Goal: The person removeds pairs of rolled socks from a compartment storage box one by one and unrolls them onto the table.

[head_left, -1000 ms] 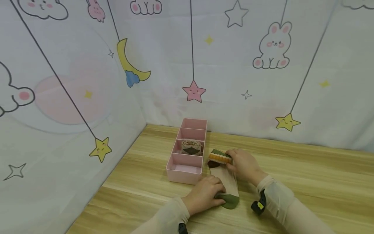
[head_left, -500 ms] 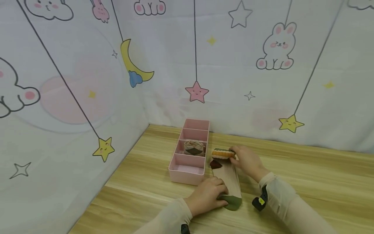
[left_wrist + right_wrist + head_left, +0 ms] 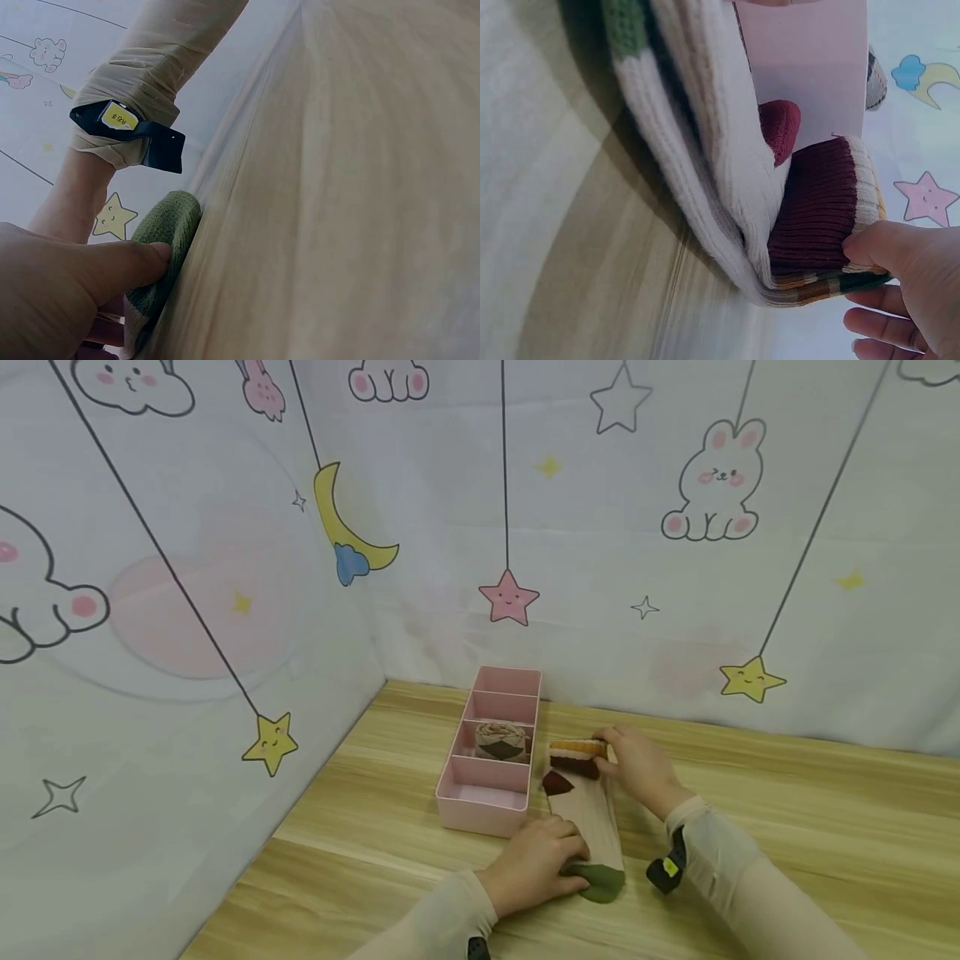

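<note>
A pair of cream knit socks (image 3: 588, 822) lies lengthwise on the table, layered together, with green toes (image 3: 169, 225), a maroon heel patch (image 3: 780, 129) and a striped cuff (image 3: 817, 206). My right hand (image 3: 641, 768) pinches the cuff at the far end, thumb on the ribbed maroon and cream side; the cuff is lifted and bent up. At the near end my left hand (image 3: 532, 864) holds the toes, its thumb on the green knit in the left wrist view. Left of the socks stands a pink divided box (image 3: 483, 814), with a rolled sock bundle (image 3: 501, 742) in one compartment.
The wood-grain table (image 3: 787, 810) extends to the right of the arms. A white printed cloth (image 3: 600, 527) hangs behind and along the left side. Each wrist wears a black strap; the right one (image 3: 667, 864) has a yellow label.
My right hand has moved slightly away from me with the cuff, turning it back so that maroon ribbing shows where green did. My left hand stays at the toes. The head view has shifted slightly.
</note>
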The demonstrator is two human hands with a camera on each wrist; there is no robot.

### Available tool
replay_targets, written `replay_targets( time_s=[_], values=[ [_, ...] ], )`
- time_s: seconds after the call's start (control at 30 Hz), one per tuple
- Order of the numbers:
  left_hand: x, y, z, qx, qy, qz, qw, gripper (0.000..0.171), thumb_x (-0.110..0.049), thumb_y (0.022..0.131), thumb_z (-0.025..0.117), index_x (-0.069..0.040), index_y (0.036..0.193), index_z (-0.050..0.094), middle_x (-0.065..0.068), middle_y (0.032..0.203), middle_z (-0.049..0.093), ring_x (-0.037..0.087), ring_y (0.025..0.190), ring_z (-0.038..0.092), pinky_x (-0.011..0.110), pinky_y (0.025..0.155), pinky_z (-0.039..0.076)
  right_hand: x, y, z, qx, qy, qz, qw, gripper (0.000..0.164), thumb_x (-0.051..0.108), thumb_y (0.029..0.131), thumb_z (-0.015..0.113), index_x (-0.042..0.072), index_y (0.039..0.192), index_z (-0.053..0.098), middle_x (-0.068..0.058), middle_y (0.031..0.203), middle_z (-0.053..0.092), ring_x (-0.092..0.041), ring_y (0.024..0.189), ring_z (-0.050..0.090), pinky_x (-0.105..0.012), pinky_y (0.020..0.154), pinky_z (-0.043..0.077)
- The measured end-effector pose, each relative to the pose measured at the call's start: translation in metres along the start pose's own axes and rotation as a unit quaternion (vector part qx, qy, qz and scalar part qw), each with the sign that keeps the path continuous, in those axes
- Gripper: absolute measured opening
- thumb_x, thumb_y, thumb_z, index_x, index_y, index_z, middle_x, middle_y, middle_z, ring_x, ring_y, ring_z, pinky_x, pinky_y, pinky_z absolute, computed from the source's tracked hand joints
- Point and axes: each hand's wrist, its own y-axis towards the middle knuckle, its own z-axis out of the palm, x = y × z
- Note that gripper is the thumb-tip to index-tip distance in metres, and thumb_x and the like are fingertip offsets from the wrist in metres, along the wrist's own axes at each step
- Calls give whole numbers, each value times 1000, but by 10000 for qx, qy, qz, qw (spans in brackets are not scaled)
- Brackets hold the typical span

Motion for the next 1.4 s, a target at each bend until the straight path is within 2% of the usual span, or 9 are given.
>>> replay_targets(
  time_s=[0.17,0.43,0.77,0.87,1.13,1.4],
  values=[
    [-1,0,0,29,14,-28,10000,23,-41,80,75,-24,92,69,-13,90,63,1,84,54,14,77,42,-2,1,3,-208,11,-88,9997,36,16,85,72,3,117,63,-16,105,65,-32,92,63,-40,67,54],
    [0,0,0,-14,58,-31,10000,22,-41,79,76,-24,91,69,-14,89,63,1,83,54,11,74,40,-6,5,9,-834,0,-332,9960,27,11,81,75,4,106,67,-14,100,64,-32,91,62,-43,74,53],
    [0,0,1,4,146,-5,9999,22,-42,78,76,-25,91,69,-14,88,62,1,84,54,11,73,39,-13,10,18,-1062,114,-339,9937,22,8,82,74,4,103,69,-11,94,60,-28,87,56,-40,68,48],
    [0,0,1,37,119,-10,9999,22,-42,78,76,-25,91,69,-14,88,62,1,84,54,9,72,38,-15,12,19,-985,128,-352,9944,25,6,81,74,3,104,68,-12,94,61,-29,86,58,-40,69,50],
    [0,1,3,60,132,25,9999,21,-42,79,76,-26,91,69,-15,89,63,0,84,54,9,73,38,-13,15,21,-199,240,-243,9992,24,8,83,72,3,105,66,-14,99,69,-29,86,65,-42,72,54],
    [0,1,1,79,175,7,9998,20,-42,80,75,-26,91,69,-15,89,63,0,84,54,8,72,38,-15,18,25,-60,-62,-264,9996,29,12,83,74,2,109,67,-16,106,66,-35,98,62,-46,83,52]
  ],
)
